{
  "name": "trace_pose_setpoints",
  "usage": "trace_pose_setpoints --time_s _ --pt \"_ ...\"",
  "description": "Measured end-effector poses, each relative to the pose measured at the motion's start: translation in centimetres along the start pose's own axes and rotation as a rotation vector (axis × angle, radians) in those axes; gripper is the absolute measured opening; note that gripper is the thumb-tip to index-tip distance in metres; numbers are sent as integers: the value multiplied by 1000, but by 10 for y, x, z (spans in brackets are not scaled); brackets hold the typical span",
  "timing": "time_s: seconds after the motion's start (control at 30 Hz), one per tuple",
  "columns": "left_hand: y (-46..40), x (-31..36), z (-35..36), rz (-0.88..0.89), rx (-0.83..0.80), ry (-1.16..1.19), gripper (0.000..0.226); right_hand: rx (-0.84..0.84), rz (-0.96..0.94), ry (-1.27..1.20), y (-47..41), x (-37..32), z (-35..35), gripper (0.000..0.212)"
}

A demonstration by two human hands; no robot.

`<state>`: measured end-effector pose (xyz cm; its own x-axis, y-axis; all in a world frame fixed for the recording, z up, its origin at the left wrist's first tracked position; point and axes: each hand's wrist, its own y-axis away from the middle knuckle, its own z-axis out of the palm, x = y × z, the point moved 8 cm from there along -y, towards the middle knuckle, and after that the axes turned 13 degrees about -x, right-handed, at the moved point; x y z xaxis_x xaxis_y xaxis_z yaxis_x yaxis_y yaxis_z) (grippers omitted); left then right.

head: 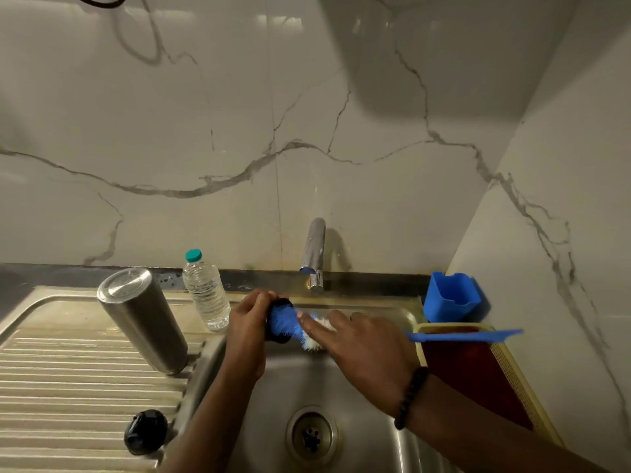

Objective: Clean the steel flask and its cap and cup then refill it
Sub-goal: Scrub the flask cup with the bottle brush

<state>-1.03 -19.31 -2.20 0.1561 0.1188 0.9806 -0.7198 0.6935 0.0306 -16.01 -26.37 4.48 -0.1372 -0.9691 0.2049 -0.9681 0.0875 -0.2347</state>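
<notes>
The steel flask [141, 320] stands upside down on the ribbed drainboard, left of the sink. Its black cap [145, 431] lies on the drainboard near the front edge. Over the basin, my left hand [251, 322] grips a small dark cup [280, 322]. My right hand [362, 346] holds a bottle brush [464, 335] by its blue handle, which sticks out to the right. The blue and white bristles of the brush are pushed into the cup's mouth. The inside of the cup is hidden by the bristles.
A clear plastic water bottle [206, 291] with a teal lid stands behind the flask. The tap [313, 254] rises from the back ledge with no water running. A blue holder [450, 295] and a cream basket [512, 377] sit right of the sink [341, 404].
</notes>
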Motion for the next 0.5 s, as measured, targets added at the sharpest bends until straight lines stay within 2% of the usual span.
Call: trace_pose_setpoints --time_s 0.03,0.1,0.17,0.2,0.27,0.37,0.4,0.5 --pt "1 0 0 1 -22 -23 21 -52 -37 -57 -1 4 1 63" --pt "3 -2 4 1 -99 -36 23 -308 -80 -283 -8 24 10 51" --pt "8 -7 13 -10 -190 23 28 -596 -72 -542 -14 43 25 51" --pt "10 -9 18 -19 -235 67 29 -682 -75 -667 -15 48 27 50" --pt "12 -10 22 -23 -277 162 30 -759 -61 -936 -14 53 35 42" --pt "9 -12 17 -14 -243 424 21 -827 90 -1330 0 48 54 26" --pt "8 -10 17 -7 -227 508 16 -828 134 -1433 5 45 59 24" --pt "6 -26 14 -78 -78 643 30 -755 187 -1672 14 38 66 28"
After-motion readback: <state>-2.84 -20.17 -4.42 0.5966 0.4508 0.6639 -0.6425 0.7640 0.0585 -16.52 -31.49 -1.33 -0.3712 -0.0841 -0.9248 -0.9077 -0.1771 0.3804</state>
